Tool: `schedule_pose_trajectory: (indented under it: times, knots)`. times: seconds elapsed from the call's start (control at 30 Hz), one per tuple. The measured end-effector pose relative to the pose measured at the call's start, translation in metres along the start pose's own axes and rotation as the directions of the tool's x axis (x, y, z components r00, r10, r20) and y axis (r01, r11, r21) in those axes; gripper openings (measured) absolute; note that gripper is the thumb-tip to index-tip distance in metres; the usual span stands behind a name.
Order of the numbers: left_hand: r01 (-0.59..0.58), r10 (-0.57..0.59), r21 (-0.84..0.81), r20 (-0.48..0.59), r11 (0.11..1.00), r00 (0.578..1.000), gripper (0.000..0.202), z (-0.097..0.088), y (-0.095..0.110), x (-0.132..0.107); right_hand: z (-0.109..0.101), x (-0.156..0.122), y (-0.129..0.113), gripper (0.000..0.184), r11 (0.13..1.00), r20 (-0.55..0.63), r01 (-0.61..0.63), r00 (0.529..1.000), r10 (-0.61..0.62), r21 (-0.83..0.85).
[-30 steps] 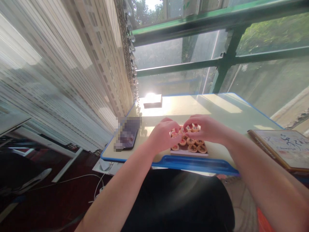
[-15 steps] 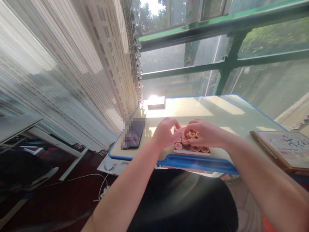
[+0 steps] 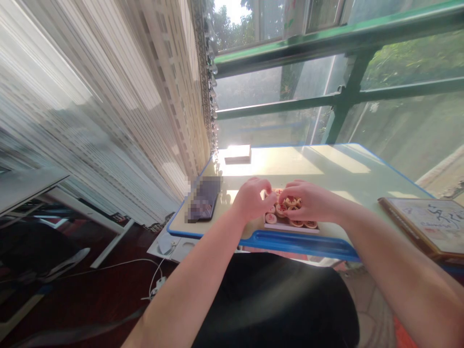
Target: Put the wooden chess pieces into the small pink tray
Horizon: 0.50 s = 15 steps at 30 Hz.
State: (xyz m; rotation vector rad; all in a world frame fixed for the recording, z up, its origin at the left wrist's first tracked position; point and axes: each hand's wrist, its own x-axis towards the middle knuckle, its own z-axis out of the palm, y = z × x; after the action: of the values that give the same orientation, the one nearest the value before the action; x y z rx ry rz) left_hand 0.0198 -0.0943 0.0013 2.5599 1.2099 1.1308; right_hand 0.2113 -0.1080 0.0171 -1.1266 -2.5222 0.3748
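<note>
A shallow white tray point(image 3: 290, 227) sits at the near edge of a pale desk point(image 3: 326, 164) with a blue rim. It holds several round wooden chess pieces point(image 3: 270, 218) with red and dark characters. My left hand point(image 3: 250, 199) curls over the tray's left side, fingers bent onto the pieces. My right hand point(image 3: 311, 200) lies over the tray's right side, fingers curled and pinching among the pieces. Which piece either hand grips is hidden by the fingers.
A dark phone point(image 3: 203, 204) lies on the desk's left side. A small flat box point(image 3: 238, 154) rests at the far edge in sun glare. A framed board point(image 3: 424, 222) with writing lies at the right. Green-framed windows stand behind; cables and a white plate lie on the floor at left.
Both hands have closed in lower over the tray and cover more of the pieces. The view has shifted slightly, with the desk sitting further right.
</note>
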Motion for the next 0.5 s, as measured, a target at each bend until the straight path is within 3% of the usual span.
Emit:
schedule_pose_trajectory:
  times: [0.5]
  knots:
    - [0.099, -0.098, 0.069, -0.019, 0.993, 0.995, 0.014, 0.002, -0.0029, 0.0021, -0.0007, -0.0003, -0.0017, 0.017, 0.999, 0.001, -0.031, 1.0, 0.031, 0.037]
